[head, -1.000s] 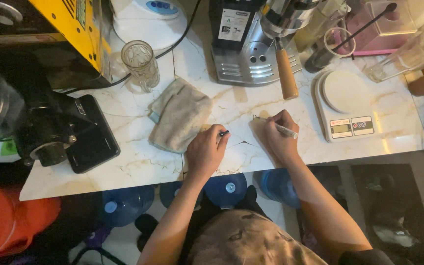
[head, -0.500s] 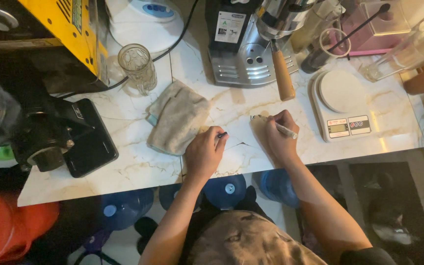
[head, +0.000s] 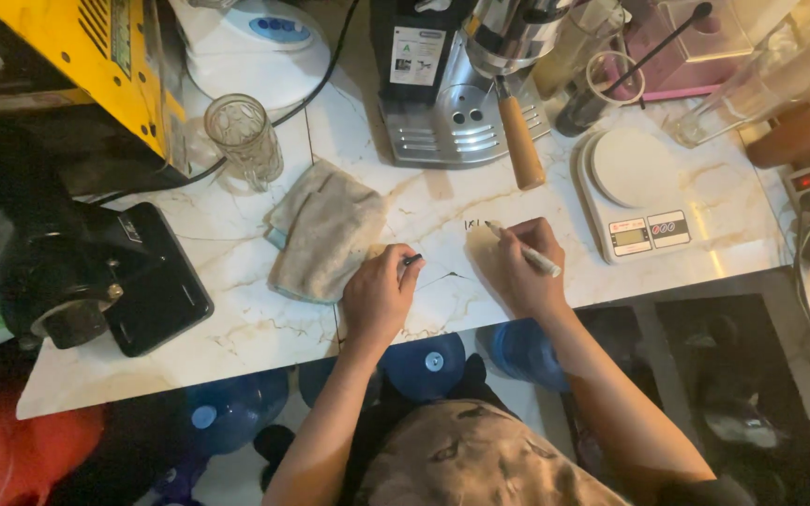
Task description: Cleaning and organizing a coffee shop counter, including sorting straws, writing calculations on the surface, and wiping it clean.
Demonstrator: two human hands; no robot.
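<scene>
My right hand (head: 525, 272) grips the white marker (head: 522, 248), tip on the marble counter (head: 236, 309) at 12 o'clock, my left hand (head: 379, 298) pinches its dark cap (head: 412, 260); I should write slowly and steady

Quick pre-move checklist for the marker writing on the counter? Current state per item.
1. Marker gripped in right hand: ok, held between the fingers.
2. Tip on the marble counter: ok, it sits at small dark marks.
3. Cap accounted for: ok, a small dark piece sits in the left hand; that it is the cap is likely, not certain.
4. Cloth clear of the writing spot: ok, it lies left of both hands.
5. Scale clear of the right hand: ok, apart.
6. Marks legible: cannot tell, too small.
</scene>
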